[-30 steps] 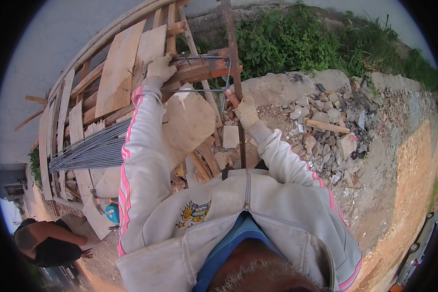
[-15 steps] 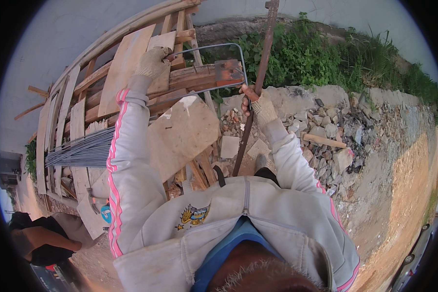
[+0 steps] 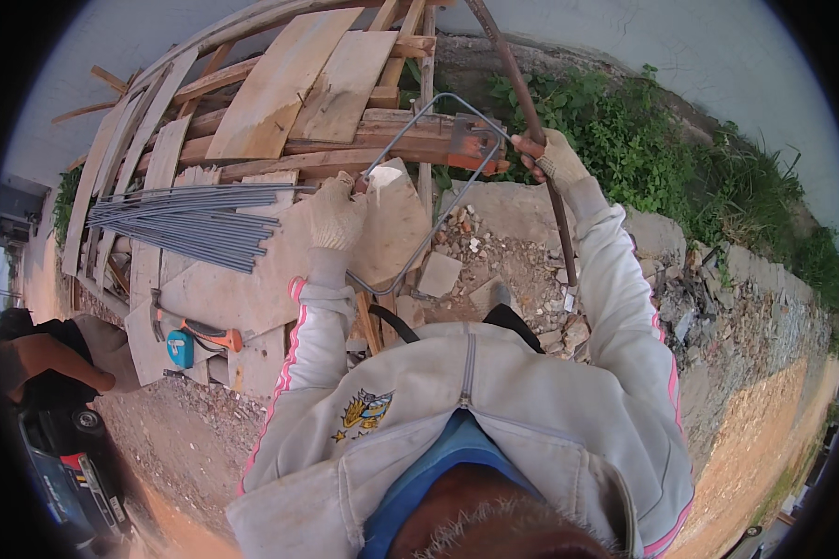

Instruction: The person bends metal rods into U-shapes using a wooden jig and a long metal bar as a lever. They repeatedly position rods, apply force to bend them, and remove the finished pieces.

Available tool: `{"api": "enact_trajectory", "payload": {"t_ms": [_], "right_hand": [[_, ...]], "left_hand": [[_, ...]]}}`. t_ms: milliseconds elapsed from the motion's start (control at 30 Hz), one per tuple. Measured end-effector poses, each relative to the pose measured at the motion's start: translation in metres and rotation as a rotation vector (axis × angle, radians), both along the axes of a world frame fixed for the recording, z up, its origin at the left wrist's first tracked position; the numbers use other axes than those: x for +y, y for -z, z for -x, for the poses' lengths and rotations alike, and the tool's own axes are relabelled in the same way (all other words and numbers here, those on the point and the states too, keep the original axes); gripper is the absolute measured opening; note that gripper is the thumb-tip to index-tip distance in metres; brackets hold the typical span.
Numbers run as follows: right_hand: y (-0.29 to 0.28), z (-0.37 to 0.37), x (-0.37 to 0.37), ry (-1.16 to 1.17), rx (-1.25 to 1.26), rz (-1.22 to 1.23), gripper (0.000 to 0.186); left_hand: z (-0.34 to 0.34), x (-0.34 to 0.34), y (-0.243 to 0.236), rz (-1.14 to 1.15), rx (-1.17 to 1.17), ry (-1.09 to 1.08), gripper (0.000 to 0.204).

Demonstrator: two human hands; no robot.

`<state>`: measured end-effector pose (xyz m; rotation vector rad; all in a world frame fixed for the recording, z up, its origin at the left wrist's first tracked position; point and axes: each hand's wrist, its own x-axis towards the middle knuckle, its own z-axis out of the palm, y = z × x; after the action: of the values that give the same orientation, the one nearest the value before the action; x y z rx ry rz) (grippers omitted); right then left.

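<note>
My left hand, in a knitted glove, is closed on one end of a thin steel rod bent into a rough four-sided loop. The loop's far corner lies by a metal plate with orange marks, fixed on a timber beam. My right hand, in a glove with bare fingertips, is closed around a long rusty metal bar, beside the loop's right corner. The bar leans, its upper end away to the left. Whether its edge touches the rod, I cannot tell.
A bundle of straight steel rods rests on boards to the left. Nearer lie a hammer and a blue tape measure. Planks are stacked behind, rubble covers the ground, and weeds grow at the right.
My left hand has come nearer and turned the bent rod, which now slants. My right hand has shifted right and away with the bar, whose lean has reversed. The whole view has shifted.
</note>
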<state>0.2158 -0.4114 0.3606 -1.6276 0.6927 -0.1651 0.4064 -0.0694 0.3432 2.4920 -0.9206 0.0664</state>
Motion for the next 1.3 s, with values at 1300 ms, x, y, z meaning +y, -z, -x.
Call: {"api": "enact_trajectory", "payload": {"t_ms": [1300], "right_hand": [[0.031, -0.041, -0.069, -0.376, 0.096, 0.265, 0.047]], "left_hand": [[0.001, -0.164, 0.041, -0.140, -0.115, -0.324, 0.024]]}}
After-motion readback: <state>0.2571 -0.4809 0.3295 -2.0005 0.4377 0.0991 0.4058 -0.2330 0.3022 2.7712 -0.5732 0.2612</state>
